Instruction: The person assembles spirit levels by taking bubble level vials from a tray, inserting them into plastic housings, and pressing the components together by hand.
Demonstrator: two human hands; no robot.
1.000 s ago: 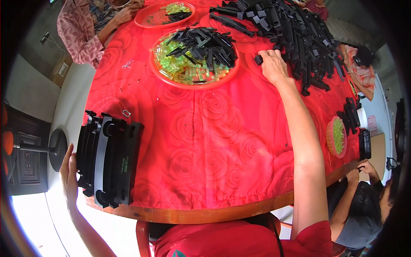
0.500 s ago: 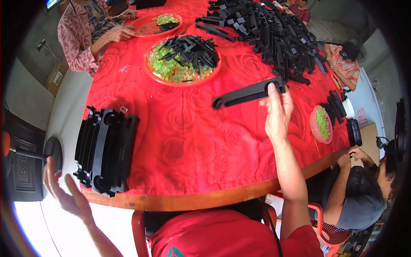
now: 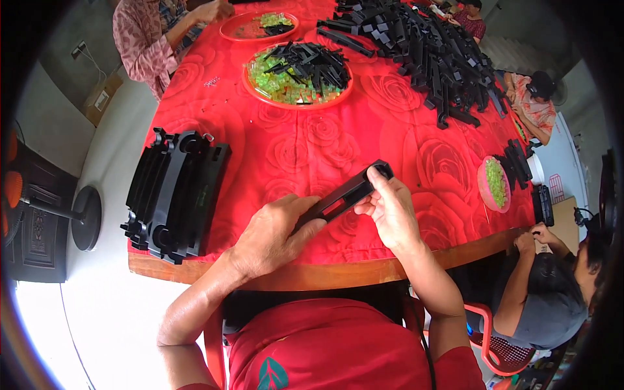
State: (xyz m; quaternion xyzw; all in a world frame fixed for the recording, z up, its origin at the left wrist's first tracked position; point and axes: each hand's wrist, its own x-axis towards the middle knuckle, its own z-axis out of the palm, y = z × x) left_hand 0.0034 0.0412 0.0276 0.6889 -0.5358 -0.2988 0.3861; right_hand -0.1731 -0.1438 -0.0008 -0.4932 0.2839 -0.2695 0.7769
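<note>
A long black plastic housing (image 3: 344, 197) with a slot along its face is held between both my hands, tilted above the near edge of the table. My left hand (image 3: 272, 233) wraps round its lower left end, which the fingers hide. At the upper right end, my right hand (image 3: 390, 207) grips it with the thumb on top and the fingers beneath. To the left of my hands, a row of similar black plastic housings (image 3: 175, 195) stands side by side near the table's left edge.
On the red rose-patterned tablecloth (image 3: 292, 153), a red tray (image 3: 250, 91) holds yellow-green pieces and black strips. Beyond it lies another red tray (image 3: 227, 29). A large heap of black housings (image 3: 422, 58) fills the far right. A pink bowl (image 3: 484, 188) and co-workers are around the table.
My left hand has come from beyond the table's left edge to grip the housing. My right hand has drawn the housing nearer and turned it. The view has shifted slightly.
</note>
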